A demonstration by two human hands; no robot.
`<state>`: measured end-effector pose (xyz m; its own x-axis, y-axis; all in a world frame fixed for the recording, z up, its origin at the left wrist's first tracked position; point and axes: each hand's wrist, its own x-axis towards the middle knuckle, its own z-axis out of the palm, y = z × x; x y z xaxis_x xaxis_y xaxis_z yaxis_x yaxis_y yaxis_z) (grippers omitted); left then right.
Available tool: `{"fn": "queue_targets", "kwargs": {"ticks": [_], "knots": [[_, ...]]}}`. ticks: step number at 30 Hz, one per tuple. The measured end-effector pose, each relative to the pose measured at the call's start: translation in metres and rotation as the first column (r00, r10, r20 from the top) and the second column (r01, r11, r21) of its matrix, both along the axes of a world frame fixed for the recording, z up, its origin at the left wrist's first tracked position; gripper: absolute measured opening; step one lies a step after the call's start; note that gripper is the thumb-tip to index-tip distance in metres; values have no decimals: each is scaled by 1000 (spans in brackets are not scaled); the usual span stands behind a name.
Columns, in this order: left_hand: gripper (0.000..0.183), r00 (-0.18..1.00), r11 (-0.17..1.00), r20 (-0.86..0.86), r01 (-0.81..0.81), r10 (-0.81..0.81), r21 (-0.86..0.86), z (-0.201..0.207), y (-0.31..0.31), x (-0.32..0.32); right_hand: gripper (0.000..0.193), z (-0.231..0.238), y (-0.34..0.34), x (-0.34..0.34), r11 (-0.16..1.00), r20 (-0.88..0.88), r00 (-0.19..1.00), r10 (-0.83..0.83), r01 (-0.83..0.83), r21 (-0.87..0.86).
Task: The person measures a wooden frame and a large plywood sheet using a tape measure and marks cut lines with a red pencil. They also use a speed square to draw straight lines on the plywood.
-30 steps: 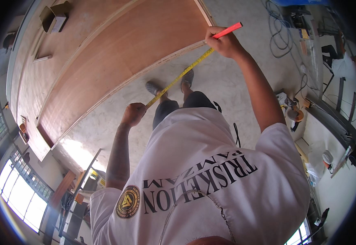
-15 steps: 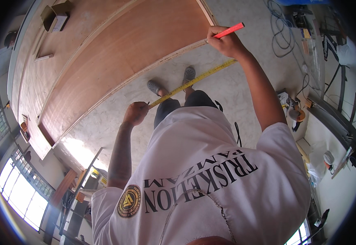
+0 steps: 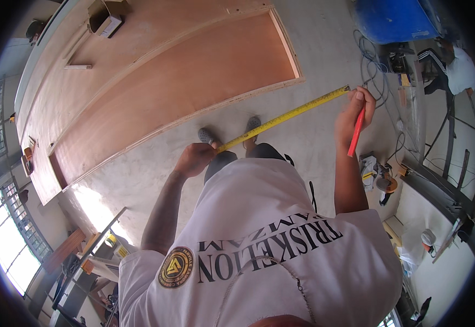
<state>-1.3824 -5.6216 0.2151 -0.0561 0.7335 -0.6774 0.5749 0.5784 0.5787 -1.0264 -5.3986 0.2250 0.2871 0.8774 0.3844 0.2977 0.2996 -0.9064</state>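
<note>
My left hand is closed around the near end of a yellow tape measure; the palm hides any case. The blade runs up and right, above my shoes, toward my right hand. Its tip lies beside the fingers there; whether they touch it, I cannot tell. Closed in my right hand is a red pencil, slanting down along the wrist. Beyond the tape lies a large wooden panel framed with thin battens, its near edge apart from both hands.
An open cardboard box sits on the panel. At right are a coiled grey cable, a blue tub-like object, a power tool and another person. A metal rack stands at lower left.
My right hand has left the panel's corner and moved right and lower, the pencil swinging from pointing upward to downward. The tape's tip now shows. My left hand has shifted slightly right and down.
</note>
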Motion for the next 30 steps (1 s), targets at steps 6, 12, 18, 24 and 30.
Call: {"fn": "queue_targets", "kwargs": {"ticks": [6, 12, 18, 24, 30], "knots": [[25, 997, 971, 47, -64, 55, 228, 23, 24, 24, 24, -16, -57, -40, 933, -122, 989, 85, -122, -337], [32, 972, 984, -212, -69, 103, 164, 54, 13, -94, 23, -38, -20, -14, 899, -211, 977, 33, -122, -421], [34, 950, 996, -306, 39, -62, -82, 57, -2, -195, 28, -61, 35, -23, 503, -281, 873, 399, -465, -729], [31, 958, 991, -277, 44, -78, -125, 36, 16, -171, 24, -70, 47, -42, 452, -191, 785, 589, -516, -727], [30, 939, 992, -329, 75, -105, -104, 41, 19, -161, 22, -76, 42, -44, 492, -48, 776, 629, -445, -748]]}}
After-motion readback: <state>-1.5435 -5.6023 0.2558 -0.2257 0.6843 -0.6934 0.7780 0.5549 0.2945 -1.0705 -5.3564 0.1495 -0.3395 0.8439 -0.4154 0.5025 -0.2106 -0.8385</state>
